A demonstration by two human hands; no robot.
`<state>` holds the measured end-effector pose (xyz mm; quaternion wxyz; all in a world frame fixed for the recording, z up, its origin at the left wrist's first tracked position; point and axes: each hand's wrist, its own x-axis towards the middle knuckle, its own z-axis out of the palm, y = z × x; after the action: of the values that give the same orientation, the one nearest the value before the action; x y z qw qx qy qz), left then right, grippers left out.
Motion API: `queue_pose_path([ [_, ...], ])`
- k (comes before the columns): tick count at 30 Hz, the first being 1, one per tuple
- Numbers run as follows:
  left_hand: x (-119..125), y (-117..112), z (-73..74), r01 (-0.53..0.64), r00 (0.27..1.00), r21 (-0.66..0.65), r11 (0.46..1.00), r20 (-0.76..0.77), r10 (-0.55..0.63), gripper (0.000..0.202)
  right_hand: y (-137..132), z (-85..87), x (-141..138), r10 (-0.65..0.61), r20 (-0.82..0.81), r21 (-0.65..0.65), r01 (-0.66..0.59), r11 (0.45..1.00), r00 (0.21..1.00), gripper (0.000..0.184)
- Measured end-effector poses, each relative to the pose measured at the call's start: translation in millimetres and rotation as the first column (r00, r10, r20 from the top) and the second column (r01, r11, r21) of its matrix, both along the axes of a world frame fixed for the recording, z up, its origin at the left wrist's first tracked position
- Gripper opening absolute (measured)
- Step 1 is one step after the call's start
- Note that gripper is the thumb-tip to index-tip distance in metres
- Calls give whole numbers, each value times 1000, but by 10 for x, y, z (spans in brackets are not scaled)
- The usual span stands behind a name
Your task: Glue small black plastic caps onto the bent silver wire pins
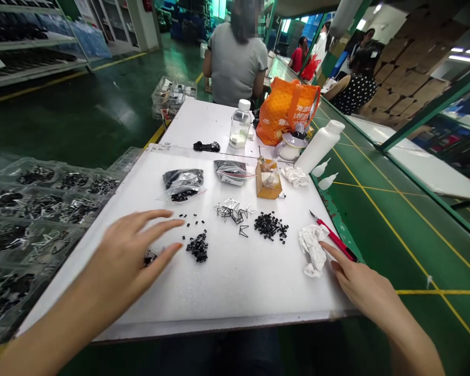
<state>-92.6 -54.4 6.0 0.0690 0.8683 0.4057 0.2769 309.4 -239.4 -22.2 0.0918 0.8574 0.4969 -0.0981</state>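
My left hand (135, 256) hovers over the left of the white table (238, 287) with its fingers spread and nothing in them. Close to its fingertips is a heap of small black parts (198, 247), with several loose ones beyond. More dark pieces show partly behind its fingers. My right hand (360, 282) is at the right edge, index finger stretched out and thumb apart. That fingertip meets the edge of a crumpled white tissue (312, 250), beside a red craft knife (337, 239); whether it presses on either I cannot tell. Bent wire brackets (233, 210) and a second black heap (271, 226) lie mid-table.
Behind lie two bags of black parts (183, 180) (231, 172), a small wooden box (269, 180), a white bottle (321, 146), a clear jar (240, 125) and an orange bag (285, 112). Divided plastic trays (43, 209) flank the left side. A person in grey (237, 62) sits ahead.
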Motion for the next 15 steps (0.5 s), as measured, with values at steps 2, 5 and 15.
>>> queue_pose_path([
  [2,255,45,-18,170,968,-46,984,-180,-176,34,-58,-27,27,-4,-48,11,5,1000,999,58],
  [5,561,184,-113,253,939,-60,966,-227,-260,35,-156,-51,52,-31,-164,82,45,996,986,59],
  [15,1160,229,-171,502,815,-12,865,-326,-478,21,-387,80,-5,-214,-530,488,501,715,821,59],
])
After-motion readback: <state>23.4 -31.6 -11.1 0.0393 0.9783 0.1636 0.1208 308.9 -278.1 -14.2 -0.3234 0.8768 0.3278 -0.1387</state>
